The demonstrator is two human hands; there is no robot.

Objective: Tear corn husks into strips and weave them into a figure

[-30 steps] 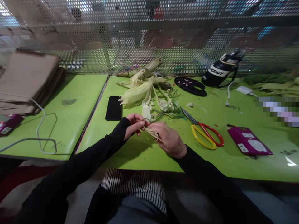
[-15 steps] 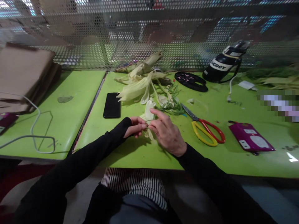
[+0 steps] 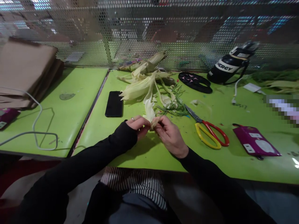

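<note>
Both my hands meet over the near middle of the green table (image 3: pixel 144 155). My left hand (image 3: pixel 138 125), with a ring on one finger, pinches the lower end of a pale corn husk strip (image 3: pixel 149 110). My right hand (image 3: pixel 169 135) is closed on the same strip from the right, fingers curled around it. The strip rises from my fingers toward a pile of corn husks (image 3: pixel 142 82) lying further back. Black sleeves cover both my arms.
A black phone (image 3: pixel 114 103) lies left of the pile. Red and yellow scissors (image 3: pixel 207 133) and a magenta power strip (image 3: pixel 255 144) lie to the right. A black lid (image 3: pixel 195 82) and a dark bottle (image 3: pixel 230 67) sit at the back; brown paper bags (image 3: pixel 25 71) and a white cable (image 3: pixel 35 124) at the left.
My right hand's fingers, stretched out half a second ago, have curled shut on the husk strip. Both hands have shifted slightly right and hold the strip upright between them.
</note>
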